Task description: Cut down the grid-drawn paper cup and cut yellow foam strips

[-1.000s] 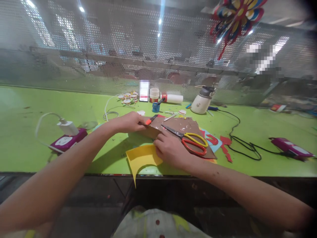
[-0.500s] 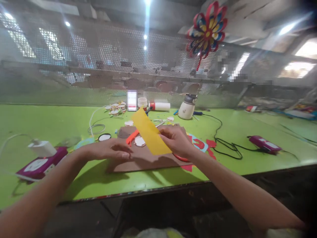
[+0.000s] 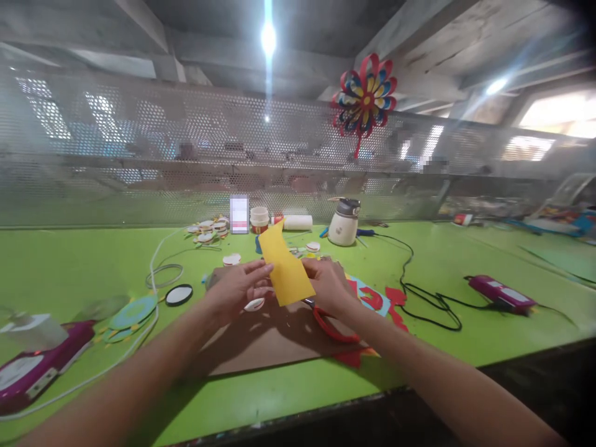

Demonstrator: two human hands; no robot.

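Observation:
A bent yellow sheet of paper (image 3: 287, 273) is held up over the brown cardboard (image 3: 251, 347). My right hand (image 3: 328, 288) pinches the sheet's right edge. On its left edge, my left hand (image 3: 239, 288) has closed, the thumb in front and some fingers behind. Red-handled scissors (image 3: 333, 326) lie on the cardboard under my right hand, their blades partly hidden. A small white round piece (image 3: 254, 305) shows just below my left fingers.
Red cutouts (image 3: 395, 298) lie right of the cardboard. Left are a black-rimmed disc (image 3: 179, 295), light-green discs (image 3: 133, 312), and a purple power strip (image 3: 46, 366). A phone (image 3: 239, 214), a jar (image 3: 259, 219) and a cream bottle (image 3: 344, 223) stand behind. A black cord (image 3: 426, 304) winds at right.
My left hand has come in from the left and taken hold of the yellow paper. The paper is more bent and upright. The view has tilted up.

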